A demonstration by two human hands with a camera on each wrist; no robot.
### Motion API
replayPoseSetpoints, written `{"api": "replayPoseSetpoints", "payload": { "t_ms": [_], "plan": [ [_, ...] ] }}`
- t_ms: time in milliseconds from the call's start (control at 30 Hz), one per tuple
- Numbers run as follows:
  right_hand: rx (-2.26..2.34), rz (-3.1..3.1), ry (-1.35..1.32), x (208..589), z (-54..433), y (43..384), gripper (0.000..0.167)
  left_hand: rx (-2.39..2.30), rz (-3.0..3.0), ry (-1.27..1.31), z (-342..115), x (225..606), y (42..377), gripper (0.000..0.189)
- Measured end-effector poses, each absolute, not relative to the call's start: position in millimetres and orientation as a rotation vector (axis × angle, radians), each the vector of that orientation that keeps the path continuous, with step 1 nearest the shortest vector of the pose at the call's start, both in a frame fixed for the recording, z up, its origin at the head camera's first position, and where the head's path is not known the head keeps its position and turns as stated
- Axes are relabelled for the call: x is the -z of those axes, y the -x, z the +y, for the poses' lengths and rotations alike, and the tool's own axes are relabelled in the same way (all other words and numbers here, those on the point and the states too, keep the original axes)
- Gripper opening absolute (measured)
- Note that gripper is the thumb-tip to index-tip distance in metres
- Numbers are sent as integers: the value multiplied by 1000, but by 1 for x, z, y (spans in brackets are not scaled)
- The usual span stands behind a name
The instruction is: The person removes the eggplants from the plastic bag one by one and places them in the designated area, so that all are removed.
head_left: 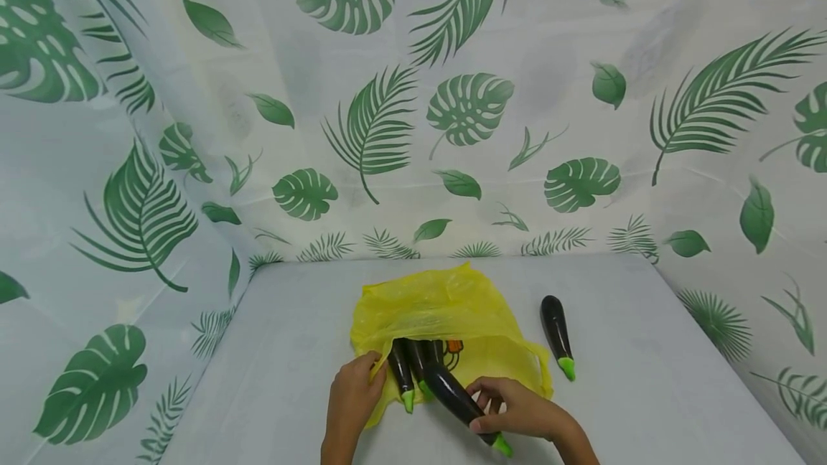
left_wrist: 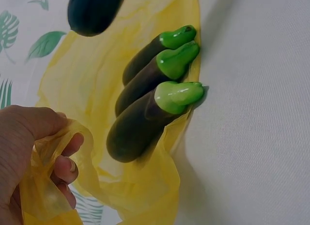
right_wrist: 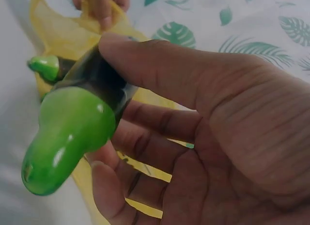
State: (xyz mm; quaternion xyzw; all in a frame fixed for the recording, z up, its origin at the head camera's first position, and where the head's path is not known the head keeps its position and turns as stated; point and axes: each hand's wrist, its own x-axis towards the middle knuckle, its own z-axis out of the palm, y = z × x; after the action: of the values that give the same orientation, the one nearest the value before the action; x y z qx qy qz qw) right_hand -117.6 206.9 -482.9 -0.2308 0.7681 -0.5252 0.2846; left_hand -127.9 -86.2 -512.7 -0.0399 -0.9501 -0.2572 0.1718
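My right hand (head_left: 517,407) pinches a dark eggplant (head_left: 455,395) near its green stem end, between thumb and fingers. The body of that eggplant points toward the mouth of a yellow plastic bag (head_left: 426,300). In the left wrist view, my left hand (left_wrist: 34,152) grips the bag's edge, its thin film bunched between thumb and fingers. Three more eggplants (left_wrist: 140,118) lie side by side in the bag's mouth, green stems facing out. Farther right on the table, another eggplant (head_left: 557,332) lies alone, its stem toward me.
The white table (head_left: 278,350) runs back to a hanging sheet (head_left: 388,128) printed with green leaves, which also closes in both sides. An orange print (head_left: 455,345) shows on the bag beside the eggplants.
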Motion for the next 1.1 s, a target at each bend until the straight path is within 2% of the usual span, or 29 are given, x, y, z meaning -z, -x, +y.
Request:
{"api": "replayPoseSetpoints", "payload": {
  "t_ms": [267, 667, 1100],
  "plan": [
    [1445, 2075, 617, 475, 214, 116, 44, 738, -2694, 106, -85, 514, 127, 10],
    [1636, 2086, 376, 465, 224, 121, 59, 730, -2722, 86, -85, 512, 126, 11],
    [1786, 2187, 117, 461, 237, 120, 61, 734, -2722, 70, -83, 510, 124, 11]
  ]
}}
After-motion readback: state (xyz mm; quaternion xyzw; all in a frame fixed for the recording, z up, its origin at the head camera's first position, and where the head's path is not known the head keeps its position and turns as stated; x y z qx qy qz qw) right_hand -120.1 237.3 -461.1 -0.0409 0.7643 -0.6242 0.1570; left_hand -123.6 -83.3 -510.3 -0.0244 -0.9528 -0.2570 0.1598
